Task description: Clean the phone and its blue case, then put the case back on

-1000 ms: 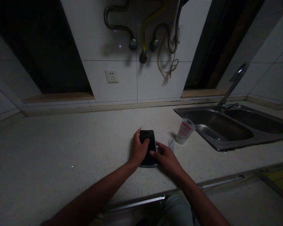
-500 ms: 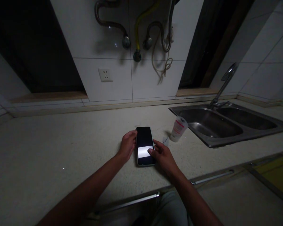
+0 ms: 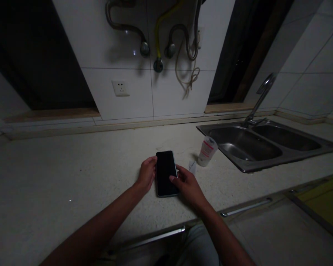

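A black phone (image 3: 165, 172) lies flat on the pale speckled countertop (image 3: 72, 166), its screen dark. My left hand (image 3: 146, 176) grips the phone's left edge with curled fingers. On the right side, my right hand (image 3: 186, 184) holds the other edge, its thumb resting on the screen. Both forearms reach in from the bottom of the view.
A small white tube with a pink label (image 3: 207, 151) stands just right of the phone, with a small scrap (image 3: 192, 167) beside it. A steel double sink (image 3: 266, 142) with a tap (image 3: 259, 98) lies at the right. Wall socket (image 3: 120, 88) and hoses (image 3: 158, 33) are behind.
My left hand slid off the phone's top to its left edge. The screen showed a bright band half a second ago and is dark now. The view shifted slightly.
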Demonstrator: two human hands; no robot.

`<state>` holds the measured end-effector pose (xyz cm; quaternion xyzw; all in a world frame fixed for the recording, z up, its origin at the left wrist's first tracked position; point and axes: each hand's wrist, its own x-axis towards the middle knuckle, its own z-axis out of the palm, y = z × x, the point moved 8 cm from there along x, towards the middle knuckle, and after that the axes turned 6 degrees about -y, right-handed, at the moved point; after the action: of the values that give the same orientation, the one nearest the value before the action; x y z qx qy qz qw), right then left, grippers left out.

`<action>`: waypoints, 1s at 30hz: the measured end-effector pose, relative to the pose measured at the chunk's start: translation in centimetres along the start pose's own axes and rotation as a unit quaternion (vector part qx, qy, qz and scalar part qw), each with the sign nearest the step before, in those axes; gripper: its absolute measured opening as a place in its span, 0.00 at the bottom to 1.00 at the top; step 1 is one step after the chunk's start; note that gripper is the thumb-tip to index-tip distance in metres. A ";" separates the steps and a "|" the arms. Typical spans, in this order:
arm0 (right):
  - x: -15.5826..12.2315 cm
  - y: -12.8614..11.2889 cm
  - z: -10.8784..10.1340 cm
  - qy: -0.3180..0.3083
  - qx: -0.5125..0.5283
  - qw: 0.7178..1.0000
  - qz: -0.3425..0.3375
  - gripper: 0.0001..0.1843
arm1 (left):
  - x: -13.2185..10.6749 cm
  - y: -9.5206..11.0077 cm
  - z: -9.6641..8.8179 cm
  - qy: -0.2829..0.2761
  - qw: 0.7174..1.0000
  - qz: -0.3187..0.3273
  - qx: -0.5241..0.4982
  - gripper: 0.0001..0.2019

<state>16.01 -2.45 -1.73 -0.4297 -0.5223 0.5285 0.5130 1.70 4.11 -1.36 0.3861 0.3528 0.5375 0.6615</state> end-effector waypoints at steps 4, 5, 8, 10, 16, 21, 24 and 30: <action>0.0 0.1 -0.1 0.004 0.017 1.000 0.005 0.32 | 0.1 -0.1 0.1 -0.002 1.000 0.001 -0.013 0.19; 0.0 0.1 -0.1 0.006 0.021 1.000 0.003 0.32 | 0.1 -0.1 0.2 -0.008 1.000 -0.005 -0.009 0.19; 0.1 0.1 -0.3 0.013 0.023 1.000 -0.004 0.32 | 0.0 -0.4 0.8 -0.042 0.998 -0.040 0.025 0.20; 0.2 0.2 -0.5 0.019 0.021 1.000 -0.007 0.32 | -0.1 -0.5 1.0 -0.064 0.995 -0.064 0.046 0.22; 0.3 0.3 -0.6 0.023 0.039 0.999 -0.019 0.30 | 0.2 -0.8 1.2 -0.108 0.987 -0.111 0.030 0.17; 0.4 0.0 -1.3 0.067 0.003 0.998 -0.021 0.29 | 0.3 -1.2 0.8 -0.090 0.991 -0.102 -0.015 0.13; 0.3 -0.1 -1.6 0.086 -0.011 0.996 -0.015 0.31 | 0.1 -1.3 0.7 -0.067 0.992 -0.098 -0.037 0.13; 0.2 -0.1 -1.1 0.059 -0.015 0.998 -0.010 0.35 | -0.2 -1.1 0.6 -0.041 0.994 -0.081 -0.053 0.10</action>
<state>17.05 -2.18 -1.68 -0.4623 -0.5029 0.4894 0.5421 2.72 3.74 -2.03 0.3422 0.3268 0.4836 0.7363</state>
